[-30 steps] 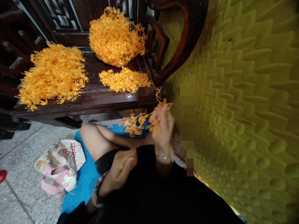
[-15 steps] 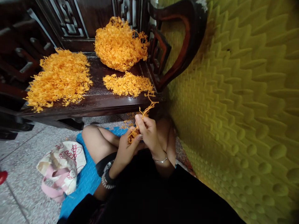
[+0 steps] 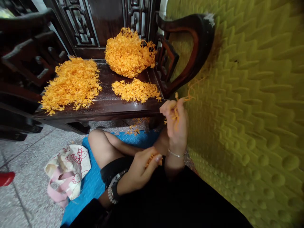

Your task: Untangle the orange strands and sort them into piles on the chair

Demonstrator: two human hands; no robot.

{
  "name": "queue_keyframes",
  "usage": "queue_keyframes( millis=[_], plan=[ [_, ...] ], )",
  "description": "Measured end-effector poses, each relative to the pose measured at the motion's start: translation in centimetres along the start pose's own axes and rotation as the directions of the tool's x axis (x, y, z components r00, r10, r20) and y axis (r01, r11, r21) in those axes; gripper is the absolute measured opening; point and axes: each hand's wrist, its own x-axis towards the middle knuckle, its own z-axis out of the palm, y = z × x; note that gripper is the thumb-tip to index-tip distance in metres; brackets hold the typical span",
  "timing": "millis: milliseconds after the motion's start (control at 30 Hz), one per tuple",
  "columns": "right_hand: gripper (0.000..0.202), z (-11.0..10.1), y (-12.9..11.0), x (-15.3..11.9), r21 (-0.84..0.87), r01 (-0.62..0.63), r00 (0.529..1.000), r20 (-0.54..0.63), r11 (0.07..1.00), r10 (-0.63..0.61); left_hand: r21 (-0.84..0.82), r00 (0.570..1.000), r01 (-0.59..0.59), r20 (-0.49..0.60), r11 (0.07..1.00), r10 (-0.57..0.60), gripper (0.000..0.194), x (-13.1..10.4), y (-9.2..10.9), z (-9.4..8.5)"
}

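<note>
Low over my lap, my left hand (image 3: 143, 166) is closed round a small orange bunch (image 3: 152, 160). My right hand (image 3: 176, 118) is raised near the bench's right front corner, blurred, its fingers pinching orange strands (image 3: 188, 95) that trail to the right. Three orange heaps lie on the dark wooden bench (image 3: 104, 109): a wide pile at left (image 3: 72, 84), a tall rounded pile at the back (image 3: 129, 53) and a small flat pile near the front edge (image 3: 136, 90).
A curved armrest (image 3: 201, 47) rises beside the yellow textured wall (image 3: 249, 95). On the blue mat (image 3: 91, 190) and floor at left lies a cloth bag (image 3: 76, 161). Orange scraps (image 3: 133, 130) lie under the bench. Something red (image 3: 6, 179) is at the far left.
My hands have moved apart: the right one went up and right with strands, the left one down and right with its bunch. The view has shifted slightly.
</note>
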Motion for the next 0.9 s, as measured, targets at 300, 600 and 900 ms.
queue_keyframes(
  millis=[300, 600, 900],
  plan=[
    [0.058, 0.1, -1.3, -3.3, 0.06, -0.24, 0.886, 0.421, 0.969, 0.194, 0.023, 0.922, 0.005, -0.387, 1.0, 0.004, 0.026, 2.2, -2.3, -1.4],
    [0.051, 1.1, -0.4, -4.9, 0.04, -0.174, 0.952, 0.261, 0.984, 0.158, 0.168, 0.983, -0.132, -0.105, 0.977, 0.151, 0.031, 3.9, -1.0, 0.0],
    [0.049, -2.2, -1.1, -0.7, 0.0, -0.056, 0.997, -0.051, 0.998, 0.056, -0.072, 0.995, -0.097, -0.015, 0.993, 0.096, 0.034, 1.9, -1.6, 0.9]
  ],
)
